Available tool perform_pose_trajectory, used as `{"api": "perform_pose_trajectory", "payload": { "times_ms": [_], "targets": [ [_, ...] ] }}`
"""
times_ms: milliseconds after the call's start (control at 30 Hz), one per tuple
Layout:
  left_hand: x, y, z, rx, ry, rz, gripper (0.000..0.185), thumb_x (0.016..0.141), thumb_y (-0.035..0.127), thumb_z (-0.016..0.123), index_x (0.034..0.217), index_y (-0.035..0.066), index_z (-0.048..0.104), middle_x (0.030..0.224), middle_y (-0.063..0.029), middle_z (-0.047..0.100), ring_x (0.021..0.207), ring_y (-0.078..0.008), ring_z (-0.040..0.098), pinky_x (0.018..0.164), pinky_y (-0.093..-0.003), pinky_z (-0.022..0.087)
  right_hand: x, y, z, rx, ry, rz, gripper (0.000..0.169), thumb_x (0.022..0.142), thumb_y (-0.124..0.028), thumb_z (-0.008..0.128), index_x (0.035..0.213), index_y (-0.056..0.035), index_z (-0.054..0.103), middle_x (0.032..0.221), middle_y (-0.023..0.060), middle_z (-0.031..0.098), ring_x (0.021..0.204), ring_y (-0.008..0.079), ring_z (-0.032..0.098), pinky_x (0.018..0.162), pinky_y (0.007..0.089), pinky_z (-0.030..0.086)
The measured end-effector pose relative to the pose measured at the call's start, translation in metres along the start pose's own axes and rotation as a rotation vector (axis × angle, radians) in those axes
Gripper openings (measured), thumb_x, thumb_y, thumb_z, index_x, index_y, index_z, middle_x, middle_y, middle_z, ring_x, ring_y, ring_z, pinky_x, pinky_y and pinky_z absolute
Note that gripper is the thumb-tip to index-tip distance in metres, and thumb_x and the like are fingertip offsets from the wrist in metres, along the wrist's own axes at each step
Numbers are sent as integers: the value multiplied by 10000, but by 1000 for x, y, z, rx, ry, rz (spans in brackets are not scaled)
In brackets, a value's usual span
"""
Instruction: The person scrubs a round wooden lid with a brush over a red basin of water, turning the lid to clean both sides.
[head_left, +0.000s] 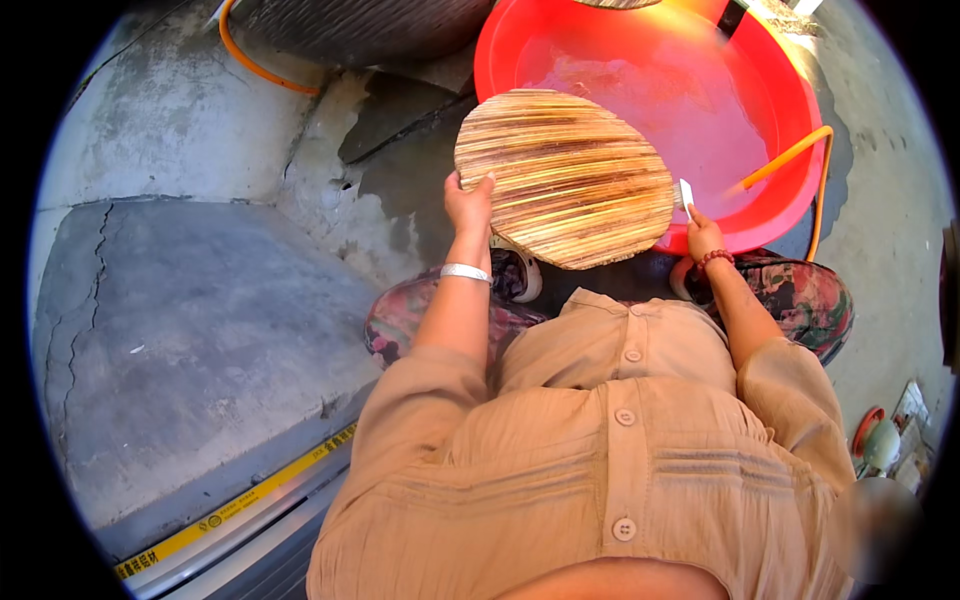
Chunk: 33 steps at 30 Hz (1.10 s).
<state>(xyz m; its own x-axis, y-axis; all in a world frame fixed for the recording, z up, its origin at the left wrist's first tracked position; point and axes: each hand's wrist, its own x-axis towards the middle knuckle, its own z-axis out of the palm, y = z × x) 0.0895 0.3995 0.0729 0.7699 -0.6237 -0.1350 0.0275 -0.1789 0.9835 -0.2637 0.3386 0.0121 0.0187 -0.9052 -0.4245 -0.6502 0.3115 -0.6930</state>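
My left hand (471, 202) grips the left edge of a round, flat lid of straw-coloured stalks (566, 180), its thumb on the upper face. The lid is tilted over the near-left rim of a large red plastic basin (806, 150). In my right hand (703, 234) is a small brush (686, 196) with a white handle. Its pale bristles meet or nearly meet the lid's right edge. Cloudy water (652, 112) lies in the basin. An orange hose (787, 154) hangs over the right rim, with water seeming to run from its end.
Part of another stalk lid (619, 2) shows at the basin's far rim. A large dark ribbed object (360, 30) stands beyond, beside another orange hose length (255, 64). Cracked concrete (210, 300) and a metal door track with yellow tape (247, 499) lie to my left.
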Motion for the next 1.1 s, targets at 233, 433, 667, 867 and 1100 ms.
{"api": "perform_pose_trajectory", "payload": {
  "times_ms": [233,433,667,867,1100],
  "targets": [
    [3,-2,-6,-55,8,-39,485,695,4,660,1102,-58,404,988,-151,554,820,-208,567,712,-299,470,-92,-66,11,-104,-259,-554,381,799,-72,479,1178,-109,481,824,272,546,785,379,555,686,381,443],
    [-3,0,1,-79,33,-14,464,704,-1,649,1097,-48,407,997,-157,546,842,-207,557,715,-309,469,-44,-29,5,-65,-37,-297,335,831,-115,447,1161,-133,500,858,252,555,803,358,564,691,383,446],
    [4,-6,2,12,60,2,475,712,5,645,1107,-47,386,1012,-159,536,862,-208,550,714,-313,471,-10,0,7,-142,-54,-129,353,815,-150,442,1146,-40,497,1033,237,531,990,336,513,847,368,409],
    [1,-9,-6,-36,97,67,476,717,16,643,1108,-36,377,1018,-148,533,862,-199,545,732,-306,459,-18,-24,5,-23,44,-134,356,813,-132,442,1151,-32,491,985,230,564,881,329,564,780,363,434],
    [-7,4,3,-29,55,64,488,703,41,650,1119,-45,411,1015,-126,542,898,-183,524,797,-283,412,66,8,-10,157,-464,458,416,844,-134,391,1260,-161,396,571,51,484,376,134,395,347,299,315]
  ]
}}
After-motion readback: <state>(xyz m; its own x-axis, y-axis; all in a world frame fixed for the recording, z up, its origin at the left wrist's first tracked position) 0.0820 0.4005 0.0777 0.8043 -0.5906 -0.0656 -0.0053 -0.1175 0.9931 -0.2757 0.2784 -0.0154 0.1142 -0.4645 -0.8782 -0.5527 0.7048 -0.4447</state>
